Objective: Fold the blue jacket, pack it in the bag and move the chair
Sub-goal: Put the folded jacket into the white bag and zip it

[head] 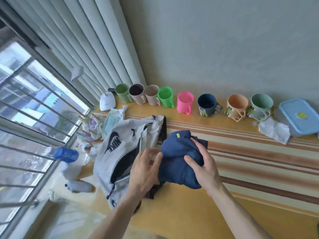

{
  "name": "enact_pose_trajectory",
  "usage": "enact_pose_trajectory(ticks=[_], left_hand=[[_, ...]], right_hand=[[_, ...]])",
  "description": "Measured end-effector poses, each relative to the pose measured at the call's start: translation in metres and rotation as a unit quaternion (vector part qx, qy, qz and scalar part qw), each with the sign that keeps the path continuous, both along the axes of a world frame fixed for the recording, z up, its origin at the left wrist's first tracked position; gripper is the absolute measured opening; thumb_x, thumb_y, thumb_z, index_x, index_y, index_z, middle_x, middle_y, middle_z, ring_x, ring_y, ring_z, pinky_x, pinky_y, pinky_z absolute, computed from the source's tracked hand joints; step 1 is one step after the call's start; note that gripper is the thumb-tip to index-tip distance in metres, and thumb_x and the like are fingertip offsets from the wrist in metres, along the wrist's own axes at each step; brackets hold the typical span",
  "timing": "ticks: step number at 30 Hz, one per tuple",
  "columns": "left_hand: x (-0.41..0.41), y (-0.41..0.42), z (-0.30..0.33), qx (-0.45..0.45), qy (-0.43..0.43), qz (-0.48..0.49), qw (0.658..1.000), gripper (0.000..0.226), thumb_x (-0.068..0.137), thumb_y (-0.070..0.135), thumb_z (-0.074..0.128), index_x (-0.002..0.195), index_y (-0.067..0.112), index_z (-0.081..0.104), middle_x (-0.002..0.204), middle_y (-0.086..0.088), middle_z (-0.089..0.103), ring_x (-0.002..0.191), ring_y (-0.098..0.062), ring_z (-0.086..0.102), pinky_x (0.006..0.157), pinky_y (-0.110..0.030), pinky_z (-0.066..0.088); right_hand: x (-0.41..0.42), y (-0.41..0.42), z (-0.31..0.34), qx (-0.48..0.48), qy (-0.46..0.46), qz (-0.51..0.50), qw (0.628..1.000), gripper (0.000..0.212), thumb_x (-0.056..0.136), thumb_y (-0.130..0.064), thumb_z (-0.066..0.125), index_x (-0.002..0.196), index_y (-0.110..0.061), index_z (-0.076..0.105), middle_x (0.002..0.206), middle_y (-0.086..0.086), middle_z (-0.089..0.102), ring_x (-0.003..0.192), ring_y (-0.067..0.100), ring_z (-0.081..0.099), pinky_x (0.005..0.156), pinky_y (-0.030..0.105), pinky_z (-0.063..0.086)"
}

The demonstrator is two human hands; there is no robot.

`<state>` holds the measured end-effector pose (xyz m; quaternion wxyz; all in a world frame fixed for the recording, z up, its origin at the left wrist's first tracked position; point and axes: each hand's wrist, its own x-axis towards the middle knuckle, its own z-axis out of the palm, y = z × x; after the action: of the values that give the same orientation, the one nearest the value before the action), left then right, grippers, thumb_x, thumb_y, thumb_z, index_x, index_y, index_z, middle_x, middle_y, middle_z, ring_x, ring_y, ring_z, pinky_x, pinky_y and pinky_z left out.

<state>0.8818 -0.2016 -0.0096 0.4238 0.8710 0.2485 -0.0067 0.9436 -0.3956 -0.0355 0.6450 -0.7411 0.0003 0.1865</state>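
- Blue jacket (179, 159), folded down to a thick, compact bundle, sits on the striped yellow tablecloth (241, 152), just beside and partly touching the open mouth of the grey bag (114, 149).
- Right hand (202, 164) grips the bundle from above, fingers curled over its top and thumb pressing into the near side, clenching the cloth together.
- Left hand (145, 169) hovers at the bag's edge with fingers spread and loose, holding nothing; the frame blurs it slightly, and whether its fingertips touch the jacket cannot be told.
- The bag lies flat on its side, logo upward, its dark zipper opening (122, 163) gaping toward the hands, a drawcord trailing at the near end.
- The step in hand appears to be packing: the fold looks done, the jacket is not yet inside, and no chair is in view.
- To do it well, the left hand would likely need to lift and hold the upper lip of the zipper wide while the right keeps the bundle squeezed tight and feeds it in narrow end first, so the folds do not spring open or snag on the zipper teeth.
- Beyond the work, a row of coloured mugs (184, 104) lines the wall, with a blue-lidded container (298, 116) at the right end and a water bottle (69, 157) near the window.
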Motion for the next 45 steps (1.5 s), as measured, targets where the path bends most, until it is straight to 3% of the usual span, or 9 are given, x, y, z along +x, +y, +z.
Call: enact_pose_trajectory(ticks=[3, 6, 13, 18, 25, 29, 34, 37, 45], left_hand=[[-0.009, 0.071, -0.023, 0.251, 0.018, -0.011, 0.968, 0.020, 0.096, 0.030, 0.056, 0.107, 0.031, 0.072, 0.132, -0.001, 0.058, 0.122, -0.030, 0.051, 0.098, -0.043, 0.047], [-0.009, 0.126, -0.054, 0.330, 0.137, -0.080, 0.930, 0.025, 0.095, 0.028, 0.050, 0.103, 0.030, 0.074, 0.160, -0.014, 0.034, 0.145, -0.038, 0.026, 0.115, -0.048, 0.031], [-0.003, 0.187, -0.081, 0.270, 0.174, -0.188, 0.928, 0.061, 0.085, 0.016, 0.053, 0.144, 0.007, 0.044, 0.159, -0.014, 0.032, 0.139, -0.035, 0.044, 0.106, -0.040, 0.046], [-0.014, 0.206, -0.042, 0.211, 0.039, -0.131, 0.968, 0.088, 0.067, -0.009, 0.051, 0.152, 0.006, 0.038, 0.166, -0.011, 0.027, 0.133, -0.032, 0.054, 0.097, -0.035, 0.051], [-0.027, 0.214, -0.044, 0.161, 0.002, -0.213, 0.964, 0.084, 0.074, -0.002, 0.039, 0.157, 0.005, 0.028, 0.168, -0.011, 0.018, 0.136, -0.028, 0.043, 0.108, -0.041, 0.044], [-0.046, 0.225, -0.061, 0.119, 0.032, -0.205, 0.971, 0.082, 0.092, 0.008, 0.045, 0.161, 0.035, 0.009, 0.171, 0.002, 0.008, 0.133, -0.025, 0.047, 0.108, -0.033, 0.041], [-0.089, 0.222, -0.065, 0.060, 0.000, -0.138, 0.989, 0.068, 0.090, 0.037, 0.061, 0.150, 0.032, 0.029, 0.135, 0.010, 0.048, 0.117, -0.009, 0.052, 0.098, -0.029, 0.049], [-0.111, 0.217, -0.077, 0.065, 0.060, -0.114, 0.990, 0.054, 0.080, 0.047, 0.064, 0.123, 0.026, 0.039, 0.105, 0.010, 0.056, 0.093, -0.011, 0.062, 0.075, -0.028, 0.054], [-0.120, 0.204, -0.094, 0.041, 0.121, -0.104, 0.986, 0.016, 0.090, 0.037, 0.062, 0.083, 0.023, 0.064, 0.069, 0.005, 0.073, 0.065, -0.014, 0.066, 0.055, -0.029, 0.045]], right_hand=[[-0.005, 0.041, -0.004, -0.018, 0.018, -0.035, 0.999, 0.060, 0.092, -0.018, 0.071, 0.146, -0.035, 0.049, 0.147, -0.019, 0.053, 0.136, 0.001, 0.048, 0.118, 0.041, 0.039], [-0.007, 0.083, -0.004, -0.026, 0.019, -0.047, 0.998, 0.060, 0.093, -0.020, 0.071, 0.146, -0.036, 0.048, 0.149, -0.018, 0.052, 0.137, 0.003, 0.048, 0.118, 0.041, 0.039], [-0.005, 0.179, -0.010, -0.102, -0.045, 0.034, 0.993, 0.060, 0.093, -0.021, 0.070, 0.147, -0.033, 0.046, 0.149, -0.017, 0.049, 0.133, -0.012, 0.044, 0.107, 0.006, 0.033], [-0.012, 0.233, -0.038, -0.218, 0.036, 0.067, 0.973, 0.061, 0.094, -0.031, 0.065, 0.150, -0.039, 0.039, 0.150, -0.001, 0.048, 0.134, 0.022, 0.051, 0.103, 0.026, 0.040], [-0.004, 0.310, -0.070, -0.161, 0.055, 0.184, 0.968, 0.065, 0.098, -0.026, 0.055, 0.155, -0.028, 0.023, 0.155, 0.007, 0.039, 0.145, 0.024, 0.039, 0.118, 0.042, 0.035], [-0.013, 0.304, -0.072, -0.376, 0.058, 0.371, 0.847, 0.071, 0.102, -0.040, 0.039, 0.160, -0.030, -0.001, 0.169, 0.018, -0.003, 0.141, 0.044, 0.041, 0.106, 0.048, 0.042], [-0.043, 0.259, -0.059, -0.390, -0.154, 0.282, 0.863, 0.051, 0.097, -0.026, 0.052, 0.147, -0.025, 0.042, 0.154, 0.002, 0.041, 0.124, 0.022, 0.057, 0.099, 0.034, 0.052], [-0.057, 0.236, -0.049, -0.407, -0.208, 0.392, 0.798, 0.036, 0.090, -0.037, 0.049, 0.123, -0.028, 0.061, 0.116, -0.010, 0.067, 0.105, 0.015, 0.058, 0.101, 0.035, 0.046], [-0.057, 0.233, -0.043, -0.373, -0.260, 0.441, 0.774, 0.020, 0.091, -0.027, 0.061, 0.111, -0.025, 0.063, 0.103, -0.010, 0.069, 0.095, 0.014, 0.060, 0.088, 0.035, 0.050]])
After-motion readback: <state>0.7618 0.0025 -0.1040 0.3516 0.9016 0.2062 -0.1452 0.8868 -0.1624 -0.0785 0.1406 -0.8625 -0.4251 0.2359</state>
